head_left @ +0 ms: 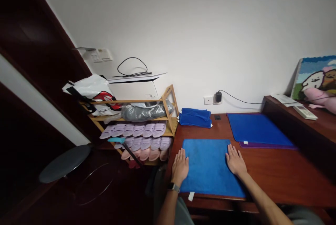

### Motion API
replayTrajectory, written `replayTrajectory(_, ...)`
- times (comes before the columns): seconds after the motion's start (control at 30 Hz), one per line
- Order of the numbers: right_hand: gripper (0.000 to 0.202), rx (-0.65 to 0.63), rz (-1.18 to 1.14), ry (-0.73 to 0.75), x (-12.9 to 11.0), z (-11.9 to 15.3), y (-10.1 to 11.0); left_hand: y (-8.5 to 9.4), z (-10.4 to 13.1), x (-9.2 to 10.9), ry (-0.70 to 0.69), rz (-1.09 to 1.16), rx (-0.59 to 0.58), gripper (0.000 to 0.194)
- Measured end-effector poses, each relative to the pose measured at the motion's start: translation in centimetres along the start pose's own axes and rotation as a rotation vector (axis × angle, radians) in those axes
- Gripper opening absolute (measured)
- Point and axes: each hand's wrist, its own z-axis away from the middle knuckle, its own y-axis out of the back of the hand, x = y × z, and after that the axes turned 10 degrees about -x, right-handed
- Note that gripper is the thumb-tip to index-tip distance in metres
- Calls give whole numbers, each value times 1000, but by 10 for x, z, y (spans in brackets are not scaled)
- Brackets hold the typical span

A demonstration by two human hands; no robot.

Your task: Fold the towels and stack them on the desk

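A light blue cloth point(210, 167) lies spread flat at the table's front edge, a white tag sticking out at its lower left. My left hand point(180, 165) rests palm down on the cloth's left edge, fingers stretched out. On the right edge, near the upper corner, my right hand point(235, 159) lies flat with its fingers apart. Neither hand grips anything. Folded darker blue cloths point(194, 117) are stacked at the table's back left. At the back right, a flat blue cloth point(258, 127) lies over a purple cloth point(267, 145).
A wooden rack point(172, 121) with slippers, a white box point(133, 90) and bags stands left of the table point(283, 176). A raised shelf at right holds a remote point(305, 112), a pink plush toy point(321, 99) and a picture. A black adapter point(218, 96) is plugged into the wall.
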Motion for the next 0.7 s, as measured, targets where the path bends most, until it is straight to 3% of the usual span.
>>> replayTrajectory(0.27,69,24,13,12,3,22,-12,-19,-3,1,-1,-30,81,58)
replayTrajectory(0.43,69,54,7,37,6,31,-19,-9,-2,1,-15,-14,122,60)
replayTrajectory(0.53,70,55,-4,44,5,31,-16,7,1,38,-96,45,130,58)
replayTrajectory(0.7,69,40,4,39,3,33,-12,20,5,142,-407,136,-23,59)
